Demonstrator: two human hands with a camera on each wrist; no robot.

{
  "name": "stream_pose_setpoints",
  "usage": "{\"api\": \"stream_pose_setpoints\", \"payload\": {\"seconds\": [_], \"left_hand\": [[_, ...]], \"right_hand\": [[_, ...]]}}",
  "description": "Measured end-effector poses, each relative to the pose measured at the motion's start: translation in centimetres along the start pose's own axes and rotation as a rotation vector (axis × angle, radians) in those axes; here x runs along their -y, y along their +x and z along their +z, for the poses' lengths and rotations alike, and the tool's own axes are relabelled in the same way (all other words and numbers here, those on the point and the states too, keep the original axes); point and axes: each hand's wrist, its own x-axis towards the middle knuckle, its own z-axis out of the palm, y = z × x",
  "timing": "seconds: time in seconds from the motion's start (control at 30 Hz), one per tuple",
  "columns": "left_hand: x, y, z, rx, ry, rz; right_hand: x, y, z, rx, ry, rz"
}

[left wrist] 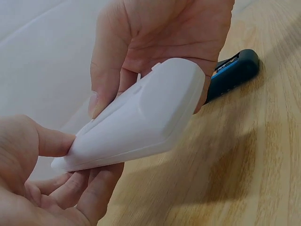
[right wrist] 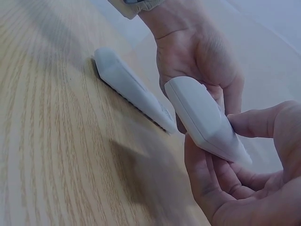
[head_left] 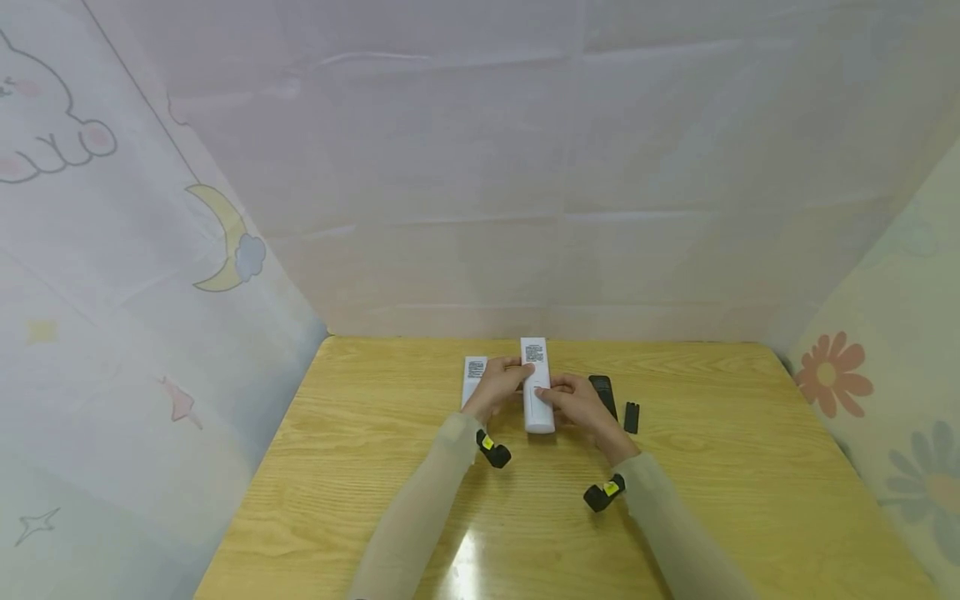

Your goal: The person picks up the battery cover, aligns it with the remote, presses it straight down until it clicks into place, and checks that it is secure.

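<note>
A white remote control [head_left: 538,417] is held above the table, back side up, with a printed label on its far part. My left hand [head_left: 501,383] grips its left side, thumb on top and fingers beneath. From the right, my right hand [head_left: 583,403] holds it too, the thumb resting on the back near a cover seam. Close by the left hand, a second white remote control [right wrist: 127,82] lies on the table, partly hidden in the head view. Beyond the right hand is a black remote control [head_left: 602,390], its battery compartment open in the left wrist view.
A small black battery cover [head_left: 632,417] lies right of the black remote. Everything stands on a wood-grain table [head_left: 360,467]. A pale cloth backdrop [head_left: 450,275] rises behind the far edge, with printed sheets on both sides.
</note>
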Motion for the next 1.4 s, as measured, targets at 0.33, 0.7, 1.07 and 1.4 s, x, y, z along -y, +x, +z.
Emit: {"api": "stream_pose_setpoints", "payload": {"seconds": [0.33, 0.7, 1.07, 1.4], "left_hand": [[-0.1, 0.6, -0.3, -0.019, 0.046, 0.002], [-0.1, 0.1, -0.6, -0.026, 0.156, 0.012], [0.7, -0.2, -0.1, -0.037, 0.179, 0.05], [1.6, -0.3, -0.3, -0.022, 0.171, 0.026]], "right_hand": [[-0.2, 0.6, -0.1, 0.024, 0.037, 0.004], [-0.8, 0.9, -0.3, 0.028, 0.007, -0.025], [-1.9, 0.9, 0.1, 0.011, 0.006, 0.018], [-2.0, 0.6, 0.4, 0.052, 0.05, 0.021]]}}
